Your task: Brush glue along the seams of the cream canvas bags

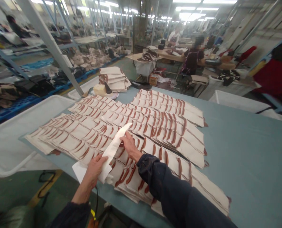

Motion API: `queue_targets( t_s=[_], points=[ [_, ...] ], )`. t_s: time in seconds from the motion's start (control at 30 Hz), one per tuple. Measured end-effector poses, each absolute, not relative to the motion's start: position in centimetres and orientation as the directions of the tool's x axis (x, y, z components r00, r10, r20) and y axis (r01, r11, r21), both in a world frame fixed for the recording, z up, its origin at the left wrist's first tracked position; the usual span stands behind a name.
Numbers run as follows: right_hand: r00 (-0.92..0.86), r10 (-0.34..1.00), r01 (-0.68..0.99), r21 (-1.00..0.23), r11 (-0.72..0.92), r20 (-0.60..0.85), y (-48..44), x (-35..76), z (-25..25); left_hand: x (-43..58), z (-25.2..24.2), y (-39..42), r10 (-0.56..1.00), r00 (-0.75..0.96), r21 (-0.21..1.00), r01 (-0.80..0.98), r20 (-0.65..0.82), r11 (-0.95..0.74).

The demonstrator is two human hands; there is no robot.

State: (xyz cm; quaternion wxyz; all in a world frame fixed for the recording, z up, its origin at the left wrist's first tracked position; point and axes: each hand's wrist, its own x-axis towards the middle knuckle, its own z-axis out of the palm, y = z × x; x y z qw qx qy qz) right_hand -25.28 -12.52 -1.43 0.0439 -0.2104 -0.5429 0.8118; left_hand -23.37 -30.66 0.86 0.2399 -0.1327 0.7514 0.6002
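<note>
A long cream strip (116, 144) slants over the table, held between both hands. My left hand (95, 169) pinches its lower part near the table's front edge. My right hand (131, 146) has its fingers closed on the upper part, close to the pointed tip. Beneath and around the hands, overlapping rows of cream pieces with reddish-brown edges (162, 126) cover much of the blue-green table (245, 152). A white sheet (79, 171) lies left of my left hand at the table's edge.
A stack of cream pieces (113, 79) stands at the back left beside a yellowish block (100, 90). White bins (24, 133) flank the table on the left, and another (240, 101) is behind it at right. A grey post rises at back left. People sit farther back.
</note>
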Motion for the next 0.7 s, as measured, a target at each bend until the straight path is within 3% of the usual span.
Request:
queue_targets(
  t_s=[0.27,0.47,0.7],
  points=[
    [-0.833,0.195,0.455,-0.842,-0.288,-0.517,-10.9,-27.0,-3.8,-25.8,-2.3,-31.4,0.117,-0.839,0.811,-0.463,-0.531,0.357],
    [-0.825,0.303,0.368,-0.860,-0.353,-0.477,-8.5,-24.9,-2.3,-26.3,-2.7,-31.8,0.137,-0.848,0.802,-0.416,-0.513,0.428],
    [-0.833,0.271,0.319,-0.819,-0.477,-0.483,-6.8,-20.1,0.4,-27.3,-2.0,-31.1,0.145,-0.880,0.790,-0.320,-0.453,0.523]
  ],
)
